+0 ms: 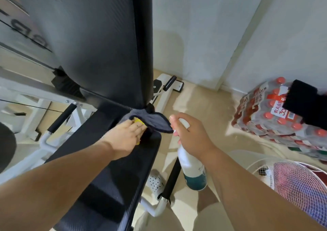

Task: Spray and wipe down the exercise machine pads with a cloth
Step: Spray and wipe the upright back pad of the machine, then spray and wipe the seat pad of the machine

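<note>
A black back pad (99, 41) rises upright above the black seat pad (113, 181) of the white-framed machine. My left hand (128, 135) presses a grey and yellow cloth (155, 123) onto the far end of the seat pad, where it meets the back pad. A flap of the cloth hangs over the seat's right edge. My right hand (191, 133) grips the neck of a white spray bottle with a teal base (192, 169), held to the right of the seat over the floor, nozzle toward the cloth.
Black-gripped handles (169, 179) stick out from the white frame (44, 142) on both sides of the seat. Shrink-wrapped packs of red-capped bottles (276, 114) are stacked at the right wall. A white fan grille (300, 186) lies at the lower right. My foot in a white perforated shoe (155, 181) stands beside the seat.
</note>
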